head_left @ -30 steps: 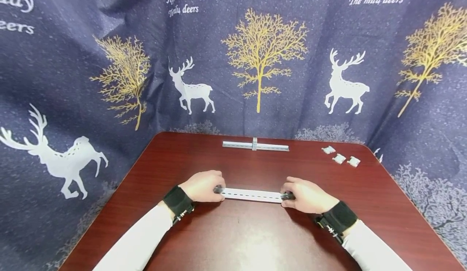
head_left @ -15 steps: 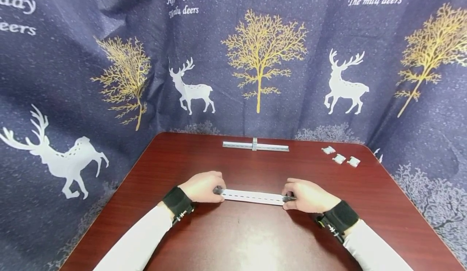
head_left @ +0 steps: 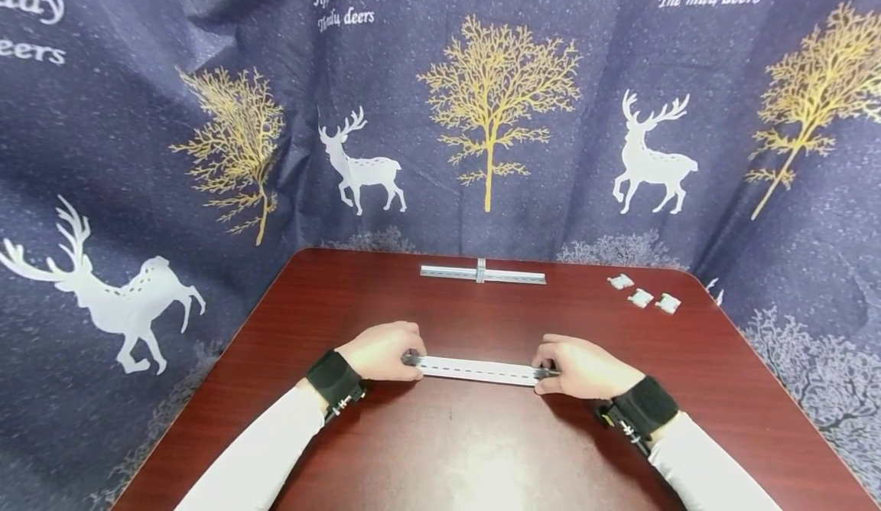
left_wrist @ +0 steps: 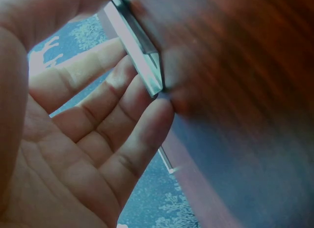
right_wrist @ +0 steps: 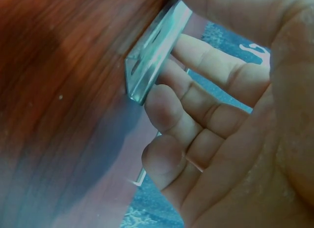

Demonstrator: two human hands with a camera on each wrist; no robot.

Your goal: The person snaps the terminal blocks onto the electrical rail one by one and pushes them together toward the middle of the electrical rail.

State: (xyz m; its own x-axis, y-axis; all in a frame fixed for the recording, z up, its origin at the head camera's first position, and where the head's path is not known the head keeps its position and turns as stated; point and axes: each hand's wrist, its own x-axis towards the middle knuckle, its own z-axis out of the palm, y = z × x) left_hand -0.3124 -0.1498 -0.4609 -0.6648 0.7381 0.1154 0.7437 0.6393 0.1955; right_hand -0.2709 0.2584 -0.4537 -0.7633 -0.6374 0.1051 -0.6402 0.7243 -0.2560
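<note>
Two hands pinch a pale, slotted metal rail (head_left: pixel 478 369) between thumb and fingers, the left hand (head_left: pixel 388 352) at one end and the right hand (head_left: pixel 581 366) at the other, holding it crosswise over the middle of a reddish-brown worktop (head_left: pixel 365 434) (whether it touches the surface is hard to tell). Near the far edge lies a second rail (head_left: pixel 447 273) with a short crosspiece (head_left: pixel 480 271) at its middle, and three small white parts (head_left: pixel 641 297) sit to its right.
</note>
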